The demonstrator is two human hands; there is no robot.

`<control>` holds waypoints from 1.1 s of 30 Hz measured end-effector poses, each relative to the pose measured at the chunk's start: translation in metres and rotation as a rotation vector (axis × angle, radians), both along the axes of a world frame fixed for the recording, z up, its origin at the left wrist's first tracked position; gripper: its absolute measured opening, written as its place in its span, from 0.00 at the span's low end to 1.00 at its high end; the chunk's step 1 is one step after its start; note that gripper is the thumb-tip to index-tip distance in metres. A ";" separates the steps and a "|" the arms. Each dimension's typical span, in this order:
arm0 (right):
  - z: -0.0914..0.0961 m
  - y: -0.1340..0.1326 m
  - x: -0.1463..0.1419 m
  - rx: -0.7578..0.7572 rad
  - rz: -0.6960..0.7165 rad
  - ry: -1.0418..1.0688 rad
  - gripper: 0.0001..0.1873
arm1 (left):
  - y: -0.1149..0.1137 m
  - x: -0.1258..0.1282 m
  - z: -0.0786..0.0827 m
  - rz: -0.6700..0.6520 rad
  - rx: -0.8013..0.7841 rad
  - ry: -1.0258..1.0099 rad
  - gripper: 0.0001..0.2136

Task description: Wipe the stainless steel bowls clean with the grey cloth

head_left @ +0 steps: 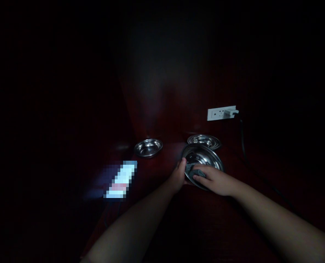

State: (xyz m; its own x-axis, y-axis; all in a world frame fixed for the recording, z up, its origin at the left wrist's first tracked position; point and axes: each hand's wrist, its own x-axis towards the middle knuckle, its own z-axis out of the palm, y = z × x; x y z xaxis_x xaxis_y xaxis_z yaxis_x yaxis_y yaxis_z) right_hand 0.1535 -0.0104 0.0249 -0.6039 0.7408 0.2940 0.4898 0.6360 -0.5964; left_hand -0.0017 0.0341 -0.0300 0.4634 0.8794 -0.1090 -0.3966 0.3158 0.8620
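- The steel bowl [205, 157] is held up in front of the person, right of the middle of the view; its mouth is tipped back toward the person, so the inside shows; being round, it has no long axis to speak of.
- The left hand [178, 178] has it by the left edge, thumb over the rim and fingers underneath, closed on the metal.
- The right hand [215, 179] reaches in over the near right rim, fingers curled around a dark cloth [198, 172], perhaps a scouring pad; the cloth lies against the inner wall on the left, near the left thumb; of the two hands, the right is the one at the cloth, the left only steadies the bowl.
- Just behind the bowl is a steel plate [203, 140], partly hidden by it; whether the two touch I cannot tell.
- Farther left, apart from both hands, a smaller bowl [148, 148] sits upright on the dark red bench [206, 219]; nearer the person lies a bright screen [121, 180], its detail blurred.
- Beyond, at right, a wall socket [215, 114] holds a plug [229, 112]; a dark cord [243, 138] hangs beside it.
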 end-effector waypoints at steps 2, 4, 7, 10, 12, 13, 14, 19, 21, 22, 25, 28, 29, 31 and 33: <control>0.000 0.000 0.000 0.001 -0.002 -0.003 0.09 | 0.000 0.000 0.000 -0.001 -0.012 0.006 0.29; 0.000 -0.001 0.000 0.006 -0.003 -0.006 0.09 | 0.000 0.000 0.001 -0.001 -0.019 0.018 0.29; 0.002 -0.001 -0.001 0.013 -0.001 -0.011 0.08 | -0.001 0.001 0.003 0.006 -0.020 0.027 0.30; 0.002 -0.001 0.000 0.018 -0.005 -0.019 0.09 | -0.001 0.001 0.003 0.008 -0.014 0.026 0.29; 0.000 0.000 0.000 0.027 -0.013 -0.021 0.11 | -0.001 0.001 0.003 0.012 -0.011 0.032 0.29; -0.001 0.000 0.001 0.038 -0.016 -0.019 0.13 | 0.000 0.001 0.003 0.020 -0.011 0.042 0.29; -0.003 0.001 0.001 0.054 -0.022 -0.016 0.14 | 0.001 0.001 0.004 0.034 -0.012 0.056 0.29; -0.013 0.004 0.004 0.121 -0.054 0.002 0.19 | 0.005 0.000 0.005 0.114 -0.012 0.122 0.31; -0.016 0.004 0.005 0.107 -0.066 -0.002 0.19 | 0.005 -0.001 0.006 0.119 -0.005 0.123 0.32; -0.017 0.005 0.005 0.096 -0.072 -0.009 0.20 | 0.006 -0.001 0.006 0.117 -0.001 0.119 0.32; -0.019 0.005 0.006 0.063 -0.069 -0.039 0.21 | 0.006 -0.001 0.006 0.114 0.005 0.113 0.31; -0.019 0.005 0.006 0.038 -0.056 -0.063 0.22 | 0.007 0.000 0.006 0.113 0.002 0.129 0.32; -0.019 0.005 0.006 0.034 -0.055 -0.070 0.23 | 0.007 0.000 0.006 0.110 0.002 0.134 0.32; -0.018 0.005 0.006 0.030 -0.062 -0.079 0.23 | 0.007 0.000 0.006 0.103 0.003 0.138 0.32; -0.017 0.004 0.006 0.030 -0.070 -0.079 0.23 | 0.007 0.000 0.007 0.096 0.003 0.136 0.32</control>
